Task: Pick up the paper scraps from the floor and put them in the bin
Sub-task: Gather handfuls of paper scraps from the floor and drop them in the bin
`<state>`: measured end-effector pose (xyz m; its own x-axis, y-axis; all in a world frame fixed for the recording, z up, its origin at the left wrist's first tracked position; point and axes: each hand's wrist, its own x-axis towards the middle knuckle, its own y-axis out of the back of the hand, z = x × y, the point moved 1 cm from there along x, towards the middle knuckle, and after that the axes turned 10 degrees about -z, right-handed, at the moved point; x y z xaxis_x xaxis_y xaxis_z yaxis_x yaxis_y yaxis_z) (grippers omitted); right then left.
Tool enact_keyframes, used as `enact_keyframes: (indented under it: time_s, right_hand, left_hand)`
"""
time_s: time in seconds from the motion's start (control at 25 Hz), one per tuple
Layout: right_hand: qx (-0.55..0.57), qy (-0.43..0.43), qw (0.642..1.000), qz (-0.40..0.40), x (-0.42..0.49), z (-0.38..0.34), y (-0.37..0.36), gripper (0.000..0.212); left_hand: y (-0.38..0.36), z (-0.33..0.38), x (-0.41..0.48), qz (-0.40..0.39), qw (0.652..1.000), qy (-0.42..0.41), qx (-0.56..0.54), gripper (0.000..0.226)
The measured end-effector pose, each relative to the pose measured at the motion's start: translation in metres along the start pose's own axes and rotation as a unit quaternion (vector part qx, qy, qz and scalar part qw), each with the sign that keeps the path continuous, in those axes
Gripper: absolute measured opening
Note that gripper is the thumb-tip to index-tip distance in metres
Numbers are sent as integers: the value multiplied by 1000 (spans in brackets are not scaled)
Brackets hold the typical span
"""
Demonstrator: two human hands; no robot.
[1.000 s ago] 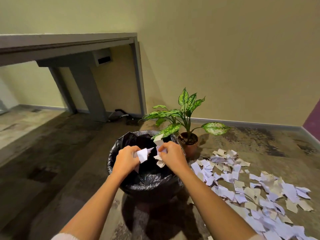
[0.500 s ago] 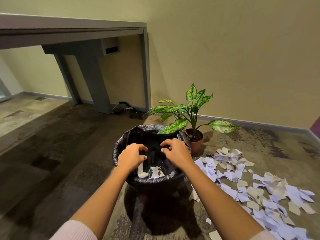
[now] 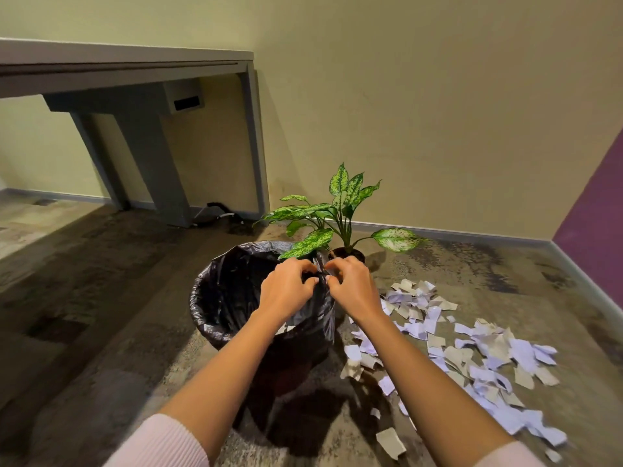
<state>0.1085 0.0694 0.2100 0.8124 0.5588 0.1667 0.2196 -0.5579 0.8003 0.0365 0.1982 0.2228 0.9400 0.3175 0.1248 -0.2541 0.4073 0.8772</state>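
A bin lined with a black plastic bag (image 3: 205,298) stands on the floor in front of me. My left hand (image 3: 286,289) and my right hand (image 3: 354,288) are close together over the bin's right rim, fingers curled, each pinching the black liner there. Neither hand holds paper. A wide spread of white and beige paper scraps (image 3: 472,352) lies on the floor to the right of the bin, and a few loose scraps (image 3: 389,441) lie nearer to me. A little white paper shows inside the bin below my left wrist.
A potted plant (image 3: 337,210) with spotted green leaves stands right behind the bin, one leaf hanging over the rim. A grey desk (image 3: 135,65) stands against the wall at the back left, with a cable (image 3: 219,210) under it. A purple wall (image 3: 596,214) closes the right side.
A second ago both hands held paper scraps over the bin; the scraps then dropped in. Both hands have since moved to the right rim and taken hold of the liner.
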Motion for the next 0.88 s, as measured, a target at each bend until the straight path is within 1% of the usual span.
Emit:
enact_keyframes:
  time_s: [0.2, 0.32, 0.6, 0.76, 0.88]
  right_hand:
    - [-33, -43, 998, 9, -27, 47, 28, 25]
    - [-43, -86, 995, 8, -50, 81, 38, 28]
    - [-78, -200, 975, -54, -114, 168, 32, 39]
    - [-99, -243, 956, -131, -157, 211, 19, 53]
    - [-98, -279, 935, -195, -190, 240, 8, 56]
  left_hand:
    - [-38, 59, -4, 2, 995, -95, 39, 22]
    - [-70, 85, -10, -42, 990, -125, 57, 29]
    - [-166, 106, -41, -187, 972, -116, 84, 43]
    - [-219, 102, -64, -275, 952, -90, 97, 57]
    - [-251, 89, -83, -332, 935, -66, 105, 60]
